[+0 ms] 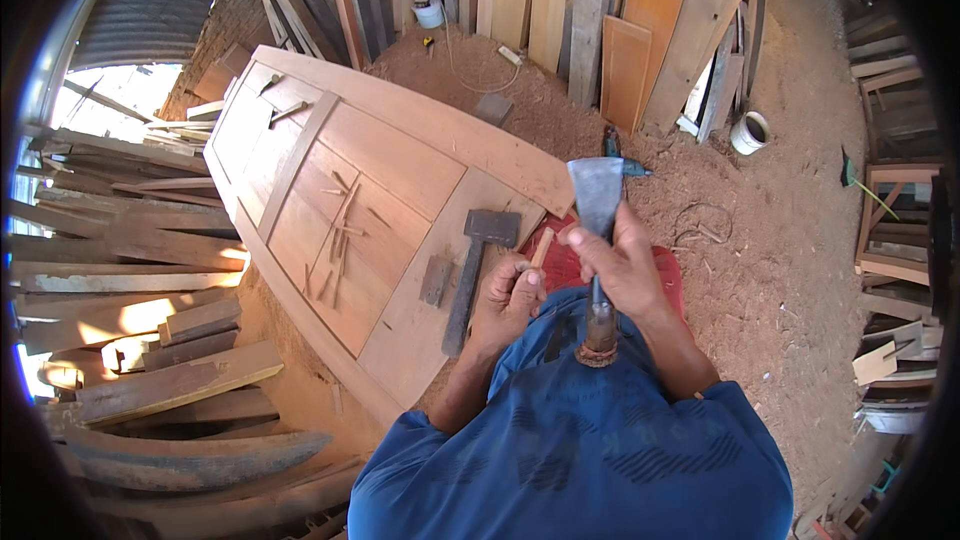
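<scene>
Between the thumb and fingers of my left hand [510, 297] is a small wooden peg [542, 248], its tip pointing up. My right hand [630, 265] grips a wide chisel [597, 190]; its broad metal blade points away from me and its wooden handle [598, 335] reaches back toward my shirt. The blade is close to the peg, and I cannot tell whether they touch. A hammer [492, 228] with a dark block head lies on the wooden door panel [480, 155], left of my hands. A small flat dark block [436, 280] rests beside the hammer.
Thin wood slivers [345, 215] are scattered on the panel, with dark metal tools [288, 114] at its far end. A teal power tool [625, 160] lies on the sawdust floor. Stacked planks [150, 245] crowd the left; boards [540, 0] lean behind. A white bucket [748, 133] stands right.
</scene>
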`<state>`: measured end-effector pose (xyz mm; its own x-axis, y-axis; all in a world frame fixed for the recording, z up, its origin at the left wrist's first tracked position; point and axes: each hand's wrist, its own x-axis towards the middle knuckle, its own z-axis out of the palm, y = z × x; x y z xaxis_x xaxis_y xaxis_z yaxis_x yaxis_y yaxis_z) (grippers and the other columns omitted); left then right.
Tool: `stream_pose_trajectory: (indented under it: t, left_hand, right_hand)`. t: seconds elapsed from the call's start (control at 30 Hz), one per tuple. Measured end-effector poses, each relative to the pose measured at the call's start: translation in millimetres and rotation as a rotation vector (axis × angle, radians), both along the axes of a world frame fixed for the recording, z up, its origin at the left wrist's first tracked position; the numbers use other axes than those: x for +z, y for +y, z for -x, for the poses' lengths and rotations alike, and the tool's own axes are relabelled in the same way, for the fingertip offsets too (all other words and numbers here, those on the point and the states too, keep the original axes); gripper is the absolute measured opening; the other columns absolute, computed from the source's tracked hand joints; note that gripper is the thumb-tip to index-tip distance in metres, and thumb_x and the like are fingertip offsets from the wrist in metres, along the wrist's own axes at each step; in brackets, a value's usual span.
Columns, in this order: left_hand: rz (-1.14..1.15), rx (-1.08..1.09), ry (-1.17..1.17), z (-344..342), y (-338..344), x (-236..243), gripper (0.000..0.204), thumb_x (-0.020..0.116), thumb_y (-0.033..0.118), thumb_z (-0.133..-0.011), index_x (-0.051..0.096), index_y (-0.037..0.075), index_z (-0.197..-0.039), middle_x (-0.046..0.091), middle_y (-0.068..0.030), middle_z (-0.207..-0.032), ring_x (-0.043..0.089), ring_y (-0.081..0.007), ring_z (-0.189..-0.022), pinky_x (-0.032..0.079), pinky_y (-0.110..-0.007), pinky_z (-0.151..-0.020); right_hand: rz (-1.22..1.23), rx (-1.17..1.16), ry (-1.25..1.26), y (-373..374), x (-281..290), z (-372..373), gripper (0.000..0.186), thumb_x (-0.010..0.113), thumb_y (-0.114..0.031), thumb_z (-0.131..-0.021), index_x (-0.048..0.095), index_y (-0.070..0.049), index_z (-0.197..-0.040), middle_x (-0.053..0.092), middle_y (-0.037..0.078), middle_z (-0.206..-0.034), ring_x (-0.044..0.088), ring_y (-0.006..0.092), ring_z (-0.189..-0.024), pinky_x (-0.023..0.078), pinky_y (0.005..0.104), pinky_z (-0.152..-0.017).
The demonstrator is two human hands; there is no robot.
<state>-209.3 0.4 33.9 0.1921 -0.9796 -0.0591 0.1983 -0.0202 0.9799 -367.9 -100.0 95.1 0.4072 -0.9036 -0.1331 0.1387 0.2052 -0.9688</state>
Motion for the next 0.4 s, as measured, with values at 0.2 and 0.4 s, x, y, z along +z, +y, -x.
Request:
stream_pose_trajectory:
  t: [0.2, 0.4]
  left_hand:
    - [0.143, 0.069, -0.45, 11, -10, -6, 0.01, 0.062, 0.013, -0.097, 0.06, 0.003, -0.096, 0.054, 0.0021, -0.069, 0.047, -0.0039, -0.061, 0.038, -0.022, -0.055]
    - [-0.002, -0.046, -0.199, 13, -5, -8, 0.014, 0.063, 0.015, -0.097, 0.059, 0.006, -0.106, 0.054, 0.001, -0.073, 0.047, -0.0039, -0.066, 0.038, -0.021, -0.058]
  right_hand:
    - [0.177, -0.06, 0.135, -1, -24, 1, 0.037, 0.072, -0.012, -0.087, 0.053, 0.0, -0.116, 0.059, 0.004, -0.089, 0.057, 0.0101, -0.081, 0.05, 0.0284, -0.073]
    - [0.101, -0.008, 0.136, -5, -30, 8, 0.047, 0.071, -0.013, -0.087, 0.048, -0.001, -0.126, 0.061, 0.008, -0.101, 0.06, 0.0151, -0.092, 0.051, 0.0335, -0.085]
